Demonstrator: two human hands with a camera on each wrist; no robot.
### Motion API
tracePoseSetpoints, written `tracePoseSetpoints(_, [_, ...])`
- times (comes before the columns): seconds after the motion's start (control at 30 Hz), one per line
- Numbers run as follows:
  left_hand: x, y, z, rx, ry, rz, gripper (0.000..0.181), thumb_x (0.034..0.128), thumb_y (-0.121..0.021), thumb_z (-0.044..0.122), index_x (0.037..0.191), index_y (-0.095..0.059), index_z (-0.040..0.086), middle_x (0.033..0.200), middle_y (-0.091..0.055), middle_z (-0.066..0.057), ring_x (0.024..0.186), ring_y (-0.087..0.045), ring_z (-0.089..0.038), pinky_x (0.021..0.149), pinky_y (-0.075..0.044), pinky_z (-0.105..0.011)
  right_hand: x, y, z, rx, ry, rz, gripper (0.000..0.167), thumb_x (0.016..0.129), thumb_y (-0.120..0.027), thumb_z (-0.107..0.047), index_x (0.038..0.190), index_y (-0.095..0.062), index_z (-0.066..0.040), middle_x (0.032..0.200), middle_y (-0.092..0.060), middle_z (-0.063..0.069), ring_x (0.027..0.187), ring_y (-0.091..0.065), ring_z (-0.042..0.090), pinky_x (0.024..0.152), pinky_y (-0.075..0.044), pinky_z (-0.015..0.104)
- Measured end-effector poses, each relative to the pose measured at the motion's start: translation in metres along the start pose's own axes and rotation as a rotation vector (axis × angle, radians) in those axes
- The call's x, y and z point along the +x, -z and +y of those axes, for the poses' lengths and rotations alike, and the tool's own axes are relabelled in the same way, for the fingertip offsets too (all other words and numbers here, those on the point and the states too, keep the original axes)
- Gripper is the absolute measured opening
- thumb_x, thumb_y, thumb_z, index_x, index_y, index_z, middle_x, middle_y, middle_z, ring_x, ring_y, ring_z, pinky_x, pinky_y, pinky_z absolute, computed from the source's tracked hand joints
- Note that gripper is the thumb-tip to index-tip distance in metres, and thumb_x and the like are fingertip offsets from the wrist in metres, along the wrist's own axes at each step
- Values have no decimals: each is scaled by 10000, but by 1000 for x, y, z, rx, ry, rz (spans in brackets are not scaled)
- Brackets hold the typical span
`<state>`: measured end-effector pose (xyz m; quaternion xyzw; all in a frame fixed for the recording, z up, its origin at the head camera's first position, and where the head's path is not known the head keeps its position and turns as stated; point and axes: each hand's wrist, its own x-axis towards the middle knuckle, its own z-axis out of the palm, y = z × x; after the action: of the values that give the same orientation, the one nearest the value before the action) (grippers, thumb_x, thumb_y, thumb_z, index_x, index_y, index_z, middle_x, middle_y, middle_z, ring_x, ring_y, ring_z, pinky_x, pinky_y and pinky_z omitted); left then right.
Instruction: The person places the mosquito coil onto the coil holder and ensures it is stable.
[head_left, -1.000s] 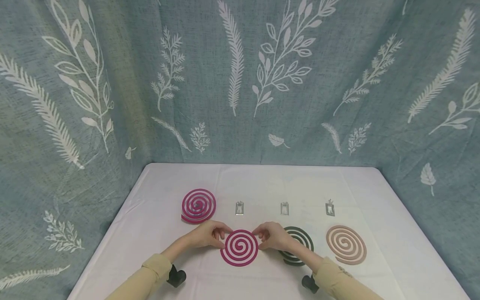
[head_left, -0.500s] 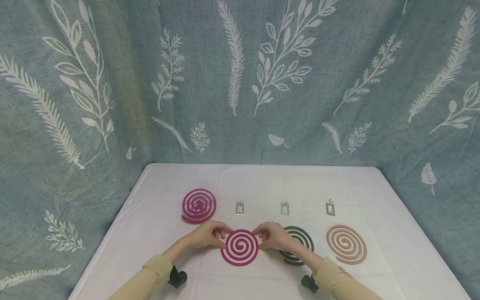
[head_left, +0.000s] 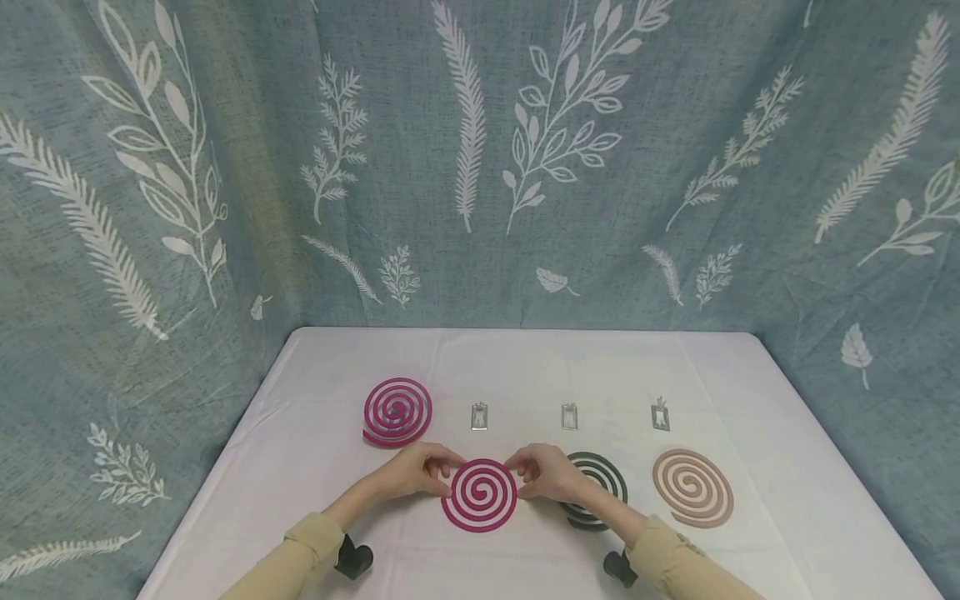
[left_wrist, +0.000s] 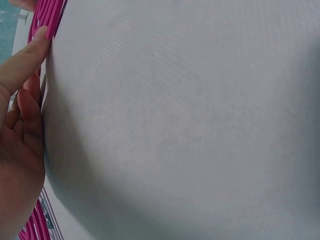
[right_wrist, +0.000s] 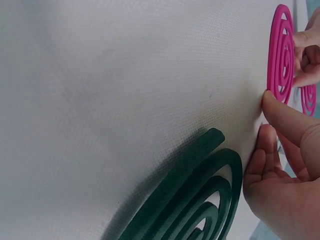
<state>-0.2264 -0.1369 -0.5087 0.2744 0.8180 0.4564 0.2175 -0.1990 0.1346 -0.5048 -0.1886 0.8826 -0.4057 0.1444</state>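
A flat pink spiral (head_left: 480,495) lies near the front middle of the table, between both hands. My left hand (head_left: 417,468) pinches its left rim with thumb and index finger, the other fingers curled in. On the opposite rim, my right hand (head_left: 549,472) does likewise with thumb and index. In the right wrist view the pink spiral (right_wrist: 281,55) has both hands at its edges. Partly behind my right hand and forearm is a dark green spiral (head_left: 611,483), which the right wrist view shows closer.
A second pink spiral (head_left: 397,412) lies back left, over a small metal piece. Three small metal frames, at left (head_left: 479,416), middle (head_left: 570,417) and right (head_left: 660,415), form a row. A beige spiral (head_left: 693,489) lies right. Dark objects (head_left: 353,558) sit by both forearms.
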Motion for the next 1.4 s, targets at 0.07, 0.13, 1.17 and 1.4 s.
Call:
tracePoseSetpoints(0.07, [0, 0, -1, 2, -2, 0, 412, 766, -767, 93, 1163, -664, 58, 880, -602, -112, 671, -460, -67, 595, -404, -156, 0, 0, 0, 5, 1, -1, 345, 725, -753, 26, 1060, -681, -16, 808, -570, 31, 724, -487, 111, 603, -428, 184])
tracePoseSetpoints(0.13, [1, 0, -1, 3, -3, -2, 412, 765, -768, 96, 1162, -664, 59, 882, -602, -115, 669, -461, -65, 597, -406, -156, 0, 0, 1, 8, 1, -3, 346, 726, -752, 26, 1062, -679, -15, 811, -571, 32, 727, -488, 114, 603, -427, 185])
tracePoseSetpoints(1.17, [-1, 5, 5, -110, 17, -32, 412, 863, -664, 85, 1251, -581, -25, 940, -674, -185, 701, -505, -65, 670, -440, -150, 0, -1, 4, 42, 6, -6, 418, 746, -722, 20, 1156, -642, -4, 902, -591, 21, 803, -530, 110, 666, -436, 179])
tracePoseSetpoints(1.4, [-1, 5, 3, -114, 33, -27, 412, 866, -665, 96, 1255, -582, -13, 962, -707, -178, 778, -613, -79, 736, -470, -142, 0, -3, 7, 14, 14, 4, 417, 762, -725, -5, 1170, -643, -30, 907, -578, 0, 796, -511, 89, 668, -432, 182])
